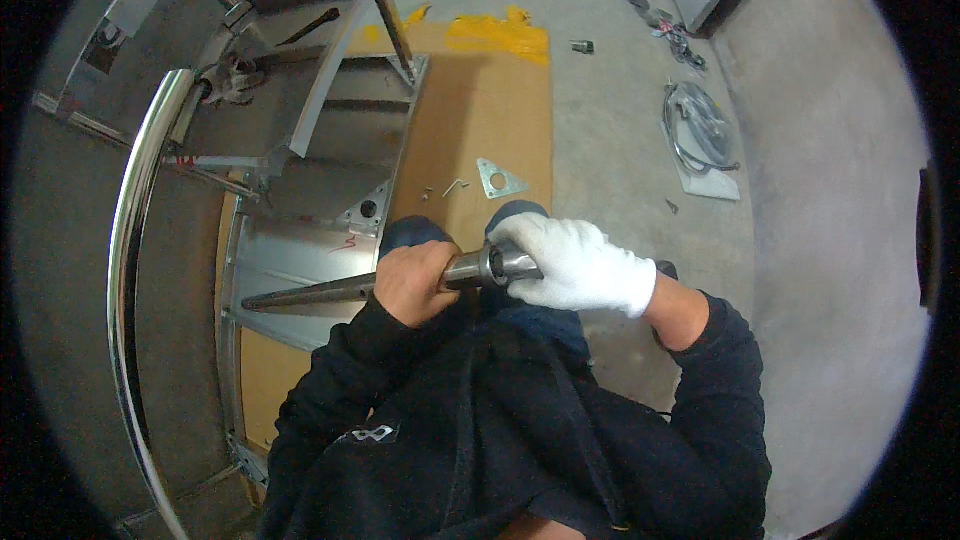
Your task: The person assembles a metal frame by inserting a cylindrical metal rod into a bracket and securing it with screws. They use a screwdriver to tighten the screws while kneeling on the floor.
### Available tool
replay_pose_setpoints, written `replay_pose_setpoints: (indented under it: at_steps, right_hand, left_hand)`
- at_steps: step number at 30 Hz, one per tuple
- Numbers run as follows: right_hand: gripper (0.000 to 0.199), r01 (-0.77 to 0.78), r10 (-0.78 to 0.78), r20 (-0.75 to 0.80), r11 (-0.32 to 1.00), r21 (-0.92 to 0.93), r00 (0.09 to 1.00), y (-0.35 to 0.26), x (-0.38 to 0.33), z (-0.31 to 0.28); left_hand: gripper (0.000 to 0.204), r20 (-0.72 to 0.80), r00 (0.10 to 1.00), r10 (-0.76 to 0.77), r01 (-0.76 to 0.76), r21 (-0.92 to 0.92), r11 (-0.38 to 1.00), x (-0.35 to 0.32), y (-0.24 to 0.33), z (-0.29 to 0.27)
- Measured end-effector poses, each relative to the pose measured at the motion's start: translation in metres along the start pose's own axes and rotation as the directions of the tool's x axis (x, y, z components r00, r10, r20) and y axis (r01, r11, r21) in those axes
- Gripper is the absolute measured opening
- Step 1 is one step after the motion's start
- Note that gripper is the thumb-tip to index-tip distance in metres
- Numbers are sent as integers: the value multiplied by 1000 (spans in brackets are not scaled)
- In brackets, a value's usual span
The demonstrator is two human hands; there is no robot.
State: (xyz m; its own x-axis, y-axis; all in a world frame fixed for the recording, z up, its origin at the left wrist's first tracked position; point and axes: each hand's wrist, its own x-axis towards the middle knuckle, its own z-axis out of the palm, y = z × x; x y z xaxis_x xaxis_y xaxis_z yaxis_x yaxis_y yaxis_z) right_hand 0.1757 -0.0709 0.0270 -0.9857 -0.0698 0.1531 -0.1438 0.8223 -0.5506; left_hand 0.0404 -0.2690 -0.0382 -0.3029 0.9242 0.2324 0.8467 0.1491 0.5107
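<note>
Across my lap lies a long tapered steel bar (pixel 310 294), its narrow tip pointing left and its ring-shaped head at the right. My left hand (pixel 415 282), bare, wraps around it just below the thicker collar. My right hand (pixel 590 265), in a white knitted glove, closes on a shiny rounded metal piece (pixel 517 261) at the head. The glove covers part of that piece, so I cannot tell whether it is separate from the bar. Beyond my knees, a triangular metal plate (pixel 498 180) with a large round hole rests on cardboard.
Left stands a metal frame (pixel 325 105) with a curved chrome rail (pixel 125 230). The cardboard sheet (pixel 475 100) holds a hex key (pixel 456 186) and small bolts. On the concrete floor lie a metal cylinder (pixel 582 46), a coiled hose (pixel 698 120) and a tangled strap (pixel 655 20). A wall (pixel 830 190) bounds the right.
</note>
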Motion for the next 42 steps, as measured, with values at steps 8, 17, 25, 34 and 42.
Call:
replay_pose_setpoints:
  at_steps: [8,17,25,34,42]
  right_hand:
    - [43,-341,291,298,931,132,909,-4,9,-8]
    - [46,-113,91,181,986,121,979,1,-1,-5]
    - [37,-113,97,179,990,81,979,2,3,-5]
    - [51,73,-69,-37,992,99,997,10,-1,-7]
    - [43,-309,293,276,951,14,915,5,4,-12]
  left_hand:
    - [51,-25,999,-21,23,71,997,-2,0,6]
    - [48,25,999,-41,41,4,999,-5,-3,1]
    - [43,1,999,-42,42,-9,999,-3,-6,-3]
    - [43,-4,999,-45,45,-15,999,0,-11,-6]
    - [28,3,997,-80,80,-27,996,4,-8,-10]
